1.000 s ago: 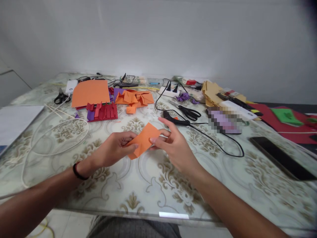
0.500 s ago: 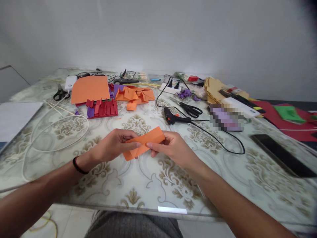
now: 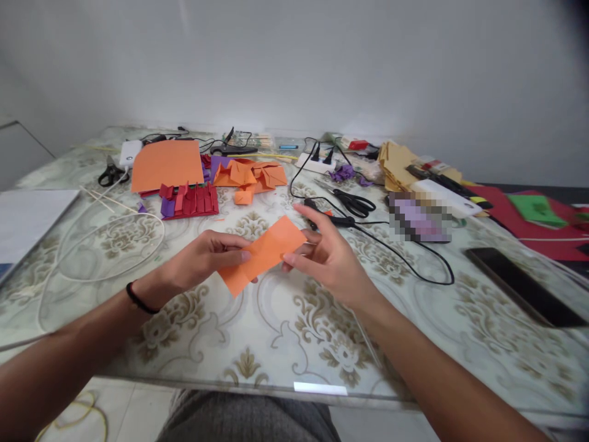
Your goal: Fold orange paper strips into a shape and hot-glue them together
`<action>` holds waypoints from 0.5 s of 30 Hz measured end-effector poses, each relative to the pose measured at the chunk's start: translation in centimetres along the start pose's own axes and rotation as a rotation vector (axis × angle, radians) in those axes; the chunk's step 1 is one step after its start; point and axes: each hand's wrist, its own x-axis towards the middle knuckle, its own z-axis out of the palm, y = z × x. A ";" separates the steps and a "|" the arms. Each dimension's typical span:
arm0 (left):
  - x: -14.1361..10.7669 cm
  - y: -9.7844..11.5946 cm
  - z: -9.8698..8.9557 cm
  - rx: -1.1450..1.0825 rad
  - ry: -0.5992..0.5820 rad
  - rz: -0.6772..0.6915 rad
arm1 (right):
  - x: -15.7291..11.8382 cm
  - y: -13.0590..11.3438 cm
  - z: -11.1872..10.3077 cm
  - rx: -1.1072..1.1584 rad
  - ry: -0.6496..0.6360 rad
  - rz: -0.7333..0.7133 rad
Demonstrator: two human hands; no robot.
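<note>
A strip of orange paper (image 3: pixel 264 250) is held slantwise above the table in front of me. My left hand (image 3: pixel 202 258) pinches its left part, thumb on top and fingers underneath. At its right end, my right hand (image 3: pixel 329 261) has the thumb on the lower edge and some fingers behind, while the index finger is raised off the paper. Beyond the hands lie folded orange paper pieces (image 3: pixel 257 175) and a row of folded red paper pieces (image 3: pixel 196 201). A black glue gun (image 3: pixel 338 221) rests behind my right hand.
Black-handled scissors (image 3: pixel 354 202) and a white power strip (image 3: pixel 315 163) lie farther back. A dark phone (image 3: pixel 524 286) is at the right. A white cable (image 3: pixel 105 279) loops on the left, near an orange sheet (image 3: pixel 168 164). Yellow folded paper (image 3: pixel 396 166) is piled back right.
The orange paper strip shows a flat, broader face now, where before it showed creases and a fold. My right index finger has lifted, and the right hand has opened somewhat.
</note>
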 end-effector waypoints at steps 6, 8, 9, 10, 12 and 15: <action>-0.2 0.3 0.2 -0.077 -0.043 -0.031 | -0.4 -0.4 0.0 -0.383 -0.065 -0.229; -0.2 0.3 0.3 -0.047 -0.065 -0.047 | -0.5 -0.6 0.2 -0.473 -0.064 -0.289; -0.2 0.3 0.4 -0.034 -0.078 -0.051 | -0.5 -0.7 0.2 -0.493 -0.054 -0.312; -0.2 0.3 0.4 -0.023 -0.084 -0.044 | -0.5 -0.8 0.3 -0.502 -0.038 -0.329; -0.3 0.3 0.4 0.013 -0.040 0.012 | -0.5 -0.8 0.3 -0.509 0.004 -0.346; -0.8 0.7 0.8 0.155 0.062 0.193 | -0.4 -0.7 0.2 -0.515 0.072 -0.382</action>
